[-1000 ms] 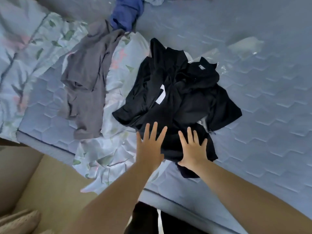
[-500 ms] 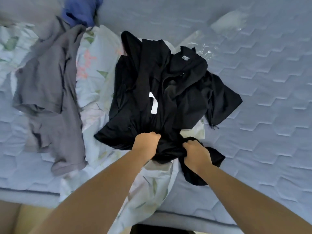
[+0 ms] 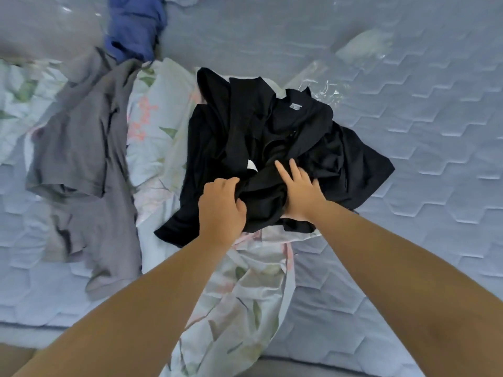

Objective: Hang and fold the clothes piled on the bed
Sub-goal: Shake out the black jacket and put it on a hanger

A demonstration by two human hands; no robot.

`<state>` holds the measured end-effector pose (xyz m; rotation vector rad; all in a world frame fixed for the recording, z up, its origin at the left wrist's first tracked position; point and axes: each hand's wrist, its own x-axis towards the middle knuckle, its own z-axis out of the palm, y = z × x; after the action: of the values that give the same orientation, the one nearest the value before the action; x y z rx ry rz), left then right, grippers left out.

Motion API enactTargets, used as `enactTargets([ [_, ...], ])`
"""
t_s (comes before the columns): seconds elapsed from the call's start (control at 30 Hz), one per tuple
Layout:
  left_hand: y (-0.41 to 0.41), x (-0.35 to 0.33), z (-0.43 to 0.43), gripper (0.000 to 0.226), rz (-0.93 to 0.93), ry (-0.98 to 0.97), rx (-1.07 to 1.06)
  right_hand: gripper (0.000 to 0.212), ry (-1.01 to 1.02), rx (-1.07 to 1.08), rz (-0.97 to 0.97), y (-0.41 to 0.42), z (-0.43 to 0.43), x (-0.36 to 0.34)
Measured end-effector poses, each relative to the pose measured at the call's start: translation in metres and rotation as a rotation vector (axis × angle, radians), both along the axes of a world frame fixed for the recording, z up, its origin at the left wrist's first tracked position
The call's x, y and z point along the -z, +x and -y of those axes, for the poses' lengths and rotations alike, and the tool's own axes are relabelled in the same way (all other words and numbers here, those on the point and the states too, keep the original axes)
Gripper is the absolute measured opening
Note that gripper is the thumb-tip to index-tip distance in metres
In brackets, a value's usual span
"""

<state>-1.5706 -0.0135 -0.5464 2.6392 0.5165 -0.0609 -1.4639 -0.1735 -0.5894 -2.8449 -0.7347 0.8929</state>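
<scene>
Two bare hands are down on the one heap of black clothes (image 3: 272,137) in the middle of the bed (image 3: 435,131); how many black garments are tangled in it I cannot tell. The left hand (image 3: 221,206) is clenched round a bunch of the black cloth at the heap's near edge. The right hand (image 3: 299,193) lies on the heap just beside it, fingers straight and spread, pressing the cloth flat without gripping. One grey shirt (image 3: 81,159) sprawls well to the left, one blue garment (image 3: 136,31) is crumpled at the far edge, and one floral sheet (image 3: 245,308) runs under the heap toward the bed's near side.
</scene>
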Motion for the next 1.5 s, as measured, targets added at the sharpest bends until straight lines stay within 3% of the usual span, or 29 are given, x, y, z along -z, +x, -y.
enactTargets([
  [0.1,-0.014,0.006,0.003,0.069,-0.162,0.163,0.24,0.1,-0.067,0.025,0.159,-0.008,-0.004,0.02],
  [0.2,-0.022,0.006,0.01,0.092,-0.251,0.269,0.386,0.05,0.085,0.18,0.289,-0.02,-0.009,0.019],
  [0.27,-0.022,0.004,0.015,0.105,-0.27,0.307,0.445,0.014,0.15,0.198,0.234,-0.033,-0.003,0.006],
  [0.3,-0.021,0.004,0.018,0.109,-0.272,0.327,0.467,0.011,0.187,0.182,0.153,-0.041,0.003,-0.002],
  [0.37,-0.014,0.004,0.023,0.112,-0.288,0.369,0.497,0.026,0.261,0.115,-0.101,-0.055,0.017,-0.023],
  [0.47,-0.003,0.0,0.029,0.094,-0.33,0.388,0.509,0.04,0.297,0.05,-0.422,-0.069,0.04,-0.064],
  [0.57,0.0,-0.001,0.041,0.042,-0.358,0.277,0.626,0.038,0.231,0.058,-0.633,-0.07,0.067,-0.1],
  [0.63,-0.004,-0.004,0.058,0.011,-0.482,0.081,0.626,0.037,0.189,0.063,-0.614,-0.066,0.082,-0.114],
  [0.77,-0.012,-0.006,0.073,0.02,-0.817,-0.501,0.311,0.038,0.115,0.088,-0.507,-0.045,0.104,-0.122],
  [0.83,-0.017,-0.017,0.074,0.025,-0.923,-0.572,0.29,0.029,-0.032,0.046,-0.56,-0.033,0.112,-0.124],
  [0.9,-0.018,-0.028,0.073,0.021,-0.783,-0.463,0.295,0.018,-0.049,0.039,-0.457,-0.025,0.113,-0.118],
  [0.97,-0.014,-0.036,0.07,0.013,-0.384,-0.213,0.234,0.008,0.163,0.126,-0.119,-0.025,0.109,-0.1],
  [1.0,-0.01,-0.038,0.066,0.012,-0.207,-0.071,0.202,0.009,0.272,0.192,0.047,-0.025,0.106,-0.09],
  [1.07,0.001,-0.031,0.06,0.046,-0.108,0.132,0.177,0.024,0.369,0.257,0.233,-0.016,0.097,-0.074],
  [1.13,0.013,-0.022,0.057,0.088,-0.257,0.154,0.194,0.048,0.284,0.244,0.214,0.001,0.089,-0.059],
  [1.2,0.026,-0.011,0.056,0.113,-0.406,0.162,0.232,0.086,0.094,0.18,0.113,0.024,0.084,-0.043],
  [1.27,0.034,0.003,0.051,0.125,-0.491,0.167,0.239,0.116,-0.05,0.148,0.061,0.046,0.082,-0.026],
  [1.33,0.037,0.021,0.042,0.131,-0.545,0.082,0.179,0.126,-0.079,0.189,0.007,0.061,0.081,-0.01],
  [1.4,0.035,0.039,0.038,0.134,-0.556,-0.05,0.097,0.127,-0.017,0.298,-0.084,0.065,0.081,0.006],
  [1.5,0.03,0.055,0.039,0.125,-0.447,-0.038,0.06,0.114,0.091,0.425,-0.064,0.057,0.077,0.024],
])
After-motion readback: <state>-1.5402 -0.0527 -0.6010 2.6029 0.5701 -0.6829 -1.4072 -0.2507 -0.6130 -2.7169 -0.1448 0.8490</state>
